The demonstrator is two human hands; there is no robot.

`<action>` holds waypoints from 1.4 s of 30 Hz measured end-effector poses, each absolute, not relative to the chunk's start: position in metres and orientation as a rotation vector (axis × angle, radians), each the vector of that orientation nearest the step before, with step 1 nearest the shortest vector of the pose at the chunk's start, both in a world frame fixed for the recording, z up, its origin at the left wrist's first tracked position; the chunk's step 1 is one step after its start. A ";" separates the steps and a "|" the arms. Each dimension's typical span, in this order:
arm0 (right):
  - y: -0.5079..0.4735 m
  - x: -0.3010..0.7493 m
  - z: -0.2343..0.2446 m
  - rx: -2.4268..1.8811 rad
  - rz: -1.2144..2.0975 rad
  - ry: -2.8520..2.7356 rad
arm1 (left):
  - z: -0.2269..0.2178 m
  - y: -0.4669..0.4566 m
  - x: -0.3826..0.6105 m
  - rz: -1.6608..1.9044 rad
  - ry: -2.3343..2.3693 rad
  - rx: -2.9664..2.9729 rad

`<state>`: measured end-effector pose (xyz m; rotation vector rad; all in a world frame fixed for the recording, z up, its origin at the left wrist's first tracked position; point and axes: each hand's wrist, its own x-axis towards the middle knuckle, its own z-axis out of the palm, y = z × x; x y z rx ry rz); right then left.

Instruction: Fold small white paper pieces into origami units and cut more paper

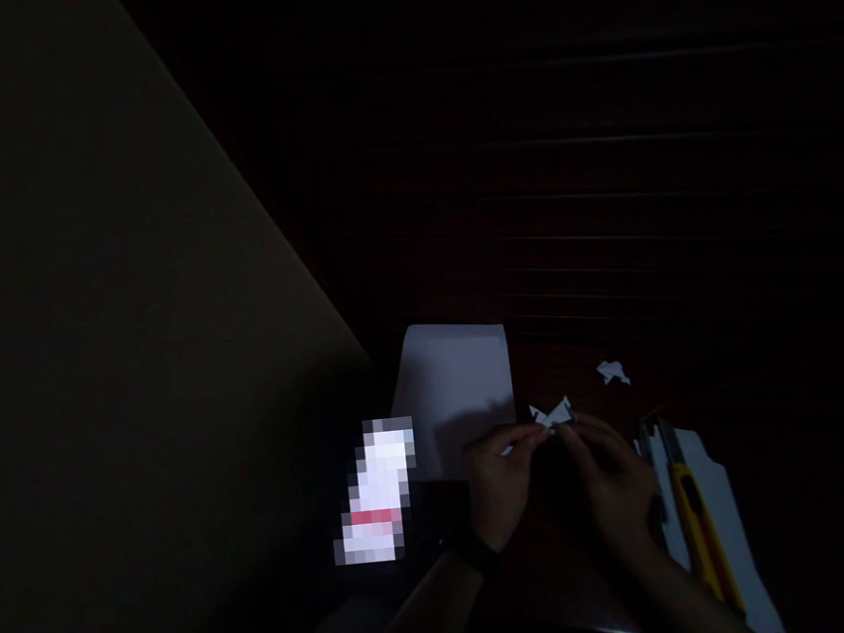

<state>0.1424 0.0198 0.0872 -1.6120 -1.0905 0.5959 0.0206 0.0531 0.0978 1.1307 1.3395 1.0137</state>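
A small folded piece of white paper (553, 414) with pointed corners is pinched between my two hands. My left hand (498, 478), with a dark band at the wrist, grips it from the left with thumb and forefinger. From the other side my right hand (614, 472) closes on it, its fingertips meeting those of the left. The fingers cover the paper's lower part. Beyond my right hand, apart from it, another small folded white paper shape (612, 372) lies on the dark surface.
White paper sheets (453, 368) lie behind my left hand. A bright, pixelated screen (375, 490) is at left. On the right, a yellow box cutter (700, 529) rests on more white paper (733, 525). A pale wall (132, 334) rises at left; the scene is very dark.
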 end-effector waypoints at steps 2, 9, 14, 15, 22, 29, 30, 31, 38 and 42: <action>0.019 0.140 0.088 -1.657 0.539 -1.070 | 0.099 0.053 0.021 1.006 1.338 1.129; 0.022 0.135 0.088 -1.753 0.577 -0.951 | 0.096 0.053 0.024 1.045 1.289 0.946; 0.025 0.134 0.086 -1.679 0.591 -0.901 | 0.092 0.053 0.023 1.069 1.231 0.890; 0.026 0.134 0.085 -1.659 0.612 -0.900 | 0.091 0.053 0.023 1.067 1.224 0.878; 0.028 0.137 0.075 -1.559 0.762 -0.839 | 0.088 0.053 0.023 1.048 1.204 0.768; 0.032 0.145 0.074 -1.473 0.926 -0.802 | 0.088 0.053 0.023 1.055 1.218 0.795; 0.032 0.145 0.075 -1.469 0.944 -0.801 | 0.088 0.053 0.023 1.054 1.217 0.806; 0.033 0.145 0.076 -1.464 0.965 -0.799 | 0.087 0.053 0.023 1.052 1.218 0.813; 0.033 0.145 0.079 -1.505 0.984 -0.822 | 0.086 0.051 0.025 1.042 1.208 0.778; 0.032 0.147 0.077 -1.534 0.929 -0.845 | 0.091 0.051 0.024 1.023 1.202 0.791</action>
